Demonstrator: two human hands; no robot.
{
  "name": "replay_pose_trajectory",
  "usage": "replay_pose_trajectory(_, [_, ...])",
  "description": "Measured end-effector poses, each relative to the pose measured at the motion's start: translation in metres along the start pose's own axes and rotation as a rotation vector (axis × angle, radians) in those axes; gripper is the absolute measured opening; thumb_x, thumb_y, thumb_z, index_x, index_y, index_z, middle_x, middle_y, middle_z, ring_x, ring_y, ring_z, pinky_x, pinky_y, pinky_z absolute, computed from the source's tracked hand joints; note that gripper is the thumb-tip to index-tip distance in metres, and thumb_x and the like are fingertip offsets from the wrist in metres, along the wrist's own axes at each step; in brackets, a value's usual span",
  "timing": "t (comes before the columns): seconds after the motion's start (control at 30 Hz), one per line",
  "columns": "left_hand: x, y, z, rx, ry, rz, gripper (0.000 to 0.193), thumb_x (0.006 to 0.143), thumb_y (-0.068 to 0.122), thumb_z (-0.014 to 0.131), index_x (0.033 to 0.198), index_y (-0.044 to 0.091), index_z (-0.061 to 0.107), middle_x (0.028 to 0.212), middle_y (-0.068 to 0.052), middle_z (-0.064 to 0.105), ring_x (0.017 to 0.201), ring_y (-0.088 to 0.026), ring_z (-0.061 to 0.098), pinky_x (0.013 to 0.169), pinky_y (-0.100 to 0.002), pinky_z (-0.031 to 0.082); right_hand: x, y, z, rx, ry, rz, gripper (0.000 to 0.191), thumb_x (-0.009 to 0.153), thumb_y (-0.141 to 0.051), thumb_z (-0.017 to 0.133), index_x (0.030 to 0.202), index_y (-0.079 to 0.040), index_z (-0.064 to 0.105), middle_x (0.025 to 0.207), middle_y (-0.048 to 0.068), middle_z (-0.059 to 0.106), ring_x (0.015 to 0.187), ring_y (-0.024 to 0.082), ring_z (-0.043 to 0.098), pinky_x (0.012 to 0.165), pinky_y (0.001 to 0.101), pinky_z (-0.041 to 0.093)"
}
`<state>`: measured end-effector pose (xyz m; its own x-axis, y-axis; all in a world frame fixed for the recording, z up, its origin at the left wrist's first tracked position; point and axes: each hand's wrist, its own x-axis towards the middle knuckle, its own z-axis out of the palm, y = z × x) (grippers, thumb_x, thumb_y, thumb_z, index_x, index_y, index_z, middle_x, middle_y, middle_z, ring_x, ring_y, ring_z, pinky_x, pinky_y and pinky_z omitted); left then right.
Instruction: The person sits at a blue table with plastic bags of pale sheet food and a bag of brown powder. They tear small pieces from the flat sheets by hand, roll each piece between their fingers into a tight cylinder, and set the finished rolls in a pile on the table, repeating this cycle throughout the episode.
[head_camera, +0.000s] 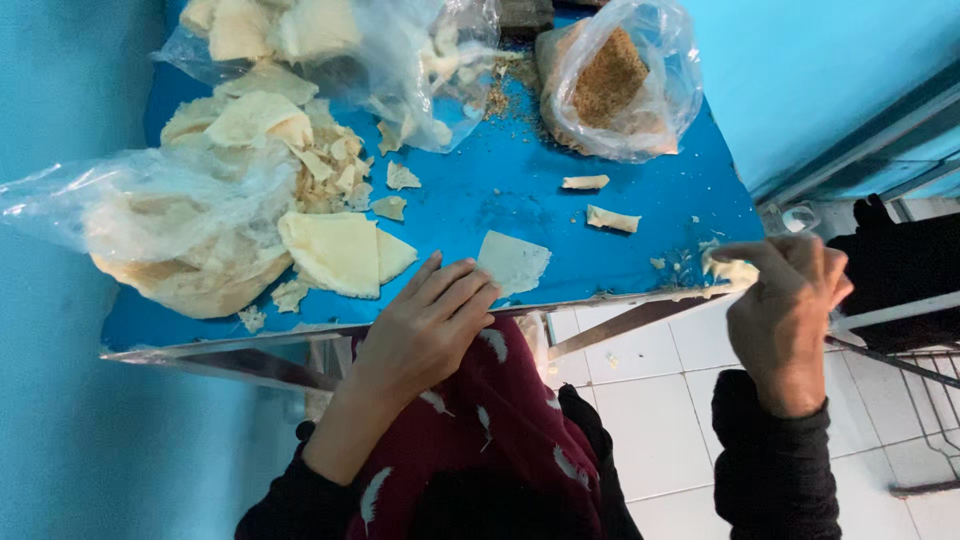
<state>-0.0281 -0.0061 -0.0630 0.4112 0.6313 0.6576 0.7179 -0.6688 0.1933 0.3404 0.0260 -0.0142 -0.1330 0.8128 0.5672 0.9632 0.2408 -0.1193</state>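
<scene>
Fingers of my left hand (425, 325) lie flat and loosely spread at the near edge of the blue table (520, 185), their tips pinning the pale square sheet (513, 262) at about one o'clock so it cannot slide off. My right hand (785, 310), out at three o'clock past the table corner, is pinched narrow on a small crumpled scrap (730, 268), probably held clear of the clean sheets. Bagged stacks of flatbread (190, 240) sit at ten o'clock, a bag of brown crumbs (610, 85) at one o'clock.

Small food-prep room: blue worktable (520, 190) strewn with dough sheets (335, 250), crumb bag (615, 85), tiled floor (650, 420).
</scene>
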Motion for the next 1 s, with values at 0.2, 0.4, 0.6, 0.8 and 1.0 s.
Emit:
replay_pose_trajectory(0.2, [-0.003, -0.004, 0.0, -0.026, 0.028, 0.021, 0.034, 0.092, 0.021, 0.073, 0.12, 0.004, 0.065, 0.126, -0.012, 0.064, 0.129, -0.031, 0.058, 0.111, -0.055, 0.047, 0.023, -0.065, 0.007, 0.249, -0.076, -0.169, 0.057, 0.089, 0.019, 0.053, 0.12, -0.021, 0.078, 0.106, 0.007, 0.057, 0.109, 0.029, 0.049, 0.098, 0.0412, 0.037])
replay_pose_trajectory(0.4, [-0.007, -0.003, -0.009, -0.037, 0.042, 0.019, 0.03, 0.093, 0.018, 0.074, 0.118, 0.004, 0.065, 0.123, -0.011, 0.064, 0.126, -0.03, 0.059, 0.111, -0.054, 0.048, 0.05, -0.139, 0.036, 0.375, -0.246, -0.449, 0.066, 0.076, 0.017, 0.058, 0.122, -0.025, 0.079, 0.103, 0.007, 0.055, 0.1, 0.029, 0.049, 0.085, 0.0404, 0.035])
replay_pose_trajectory(0.6, [-0.013, -0.008, -0.004, -0.03, 0.057, -0.003, 0.026, 0.094, 0.015, 0.072, 0.117, 0.004, 0.065, 0.122, -0.01, 0.064, 0.126, -0.029, 0.059, 0.114, -0.054, 0.047, 0.059, -0.156, 0.055, 0.231, -0.184, -0.632, 0.057, 0.085, 0.004, 0.065, 0.128, -0.032, 0.078, 0.102, 0.004, 0.053, 0.104, 0.027, 0.048, 0.092, 0.0433, 0.035])
replay_pose_trajectory(0.8, [-0.017, -0.007, -0.003, -0.073, 0.04, -0.034, 0.027, 0.093, 0.016, 0.072, 0.116, 0.005, 0.066, 0.121, -0.009, 0.065, 0.126, -0.029, 0.059, 0.114, -0.055, 0.046, 0.073, -0.15, 0.052, -0.232, -0.067, -0.876, 0.044, 0.093, -0.01, 0.067, 0.134, -0.026, 0.073, 0.106, 0.002, 0.053, 0.112, 0.021, 0.052, 0.107, 0.0484, 0.037])
replay_pose_trajectory(1.0, [-0.013, -0.004, -0.016, -0.088, 0.052, -0.041, 0.025, 0.091, 0.015, 0.072, 0.114, 0.006, 0.066, 0.119, -0.008, 0.065, 0.124, -0.028, 0.06, 0.115, -0.055, 0.046, 0.074, -0.157, 0.03, -0.069, -0.187, -0.76, 0.054, 0.084, 0.002, 0.064, 0.13, -0.027, 0.07, 0.103, 0.003, 0.053, 0.108, 0.024, 0.052, 0.102, 0.0483, 0.036])
